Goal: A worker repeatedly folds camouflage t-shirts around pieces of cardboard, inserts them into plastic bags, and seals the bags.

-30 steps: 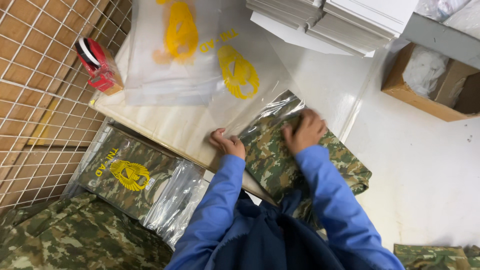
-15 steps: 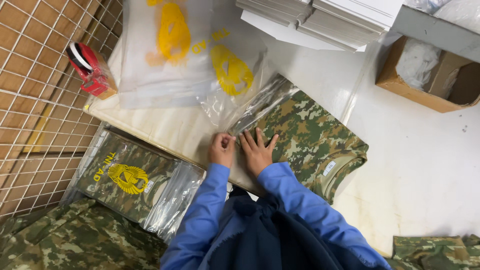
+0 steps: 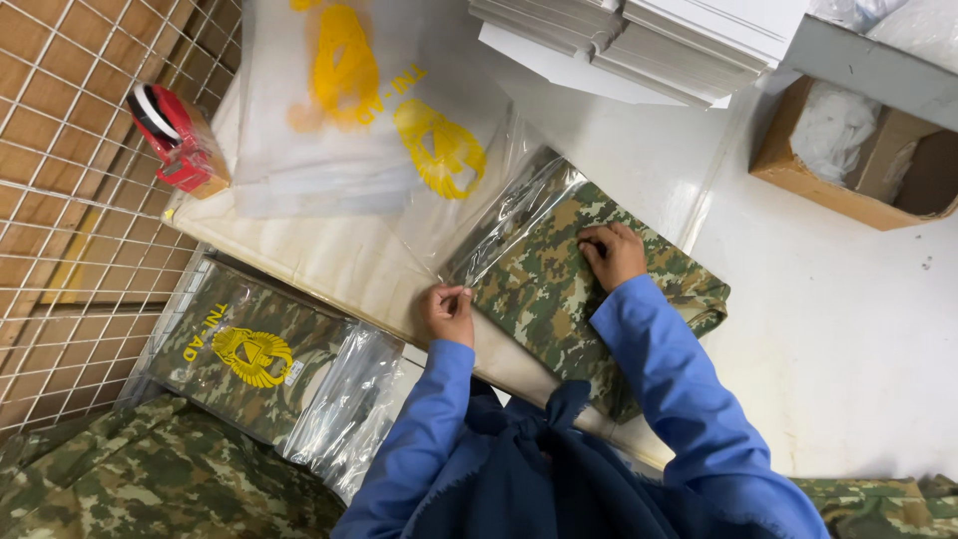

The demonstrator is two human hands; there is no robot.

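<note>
White worktop (image 3: 828, 329) fills the right and centre of the frame, with a wire mesh panel (image 3: 70, 200) over brown board running down the left edge. From my remote seat I read the rest by size. A stack of flat white cartons (image 3: 649, 40) sits at the top centre, and an open cardboard box (image 3: 798, 170) in the upper right. Loose camouflage cloth (image 3: 130, 489) lies in the lower left corner. Just above it, a sealed bag with a yellow emblem (image 3: 249, 349) holds a packed garment. Empty clear bags with the same yellow print (image 3: 349, 110) lie spread at the upper centre.

At mid-frame the folded camouflage garment (image 3: 559, 289) lies partly inside a clear plastic bag (image 3: 499, 220); its upper left end is under the film, its lower right end is still bare. My right hand (image 3: 614, 255) rests on the cloth with fingers curled, pressing it. My left hand (image 3: 449, 311) pinches the bag's edge at the garment's near corner, fingers closed on the film. A red tape dispenser (image 3: 175, 140) stands at the upper left.

I judge this to be the bagging step, about half done. The next move calls for holding the mouth open while sliding the cloth in flat, without bunching the folds.
</note>
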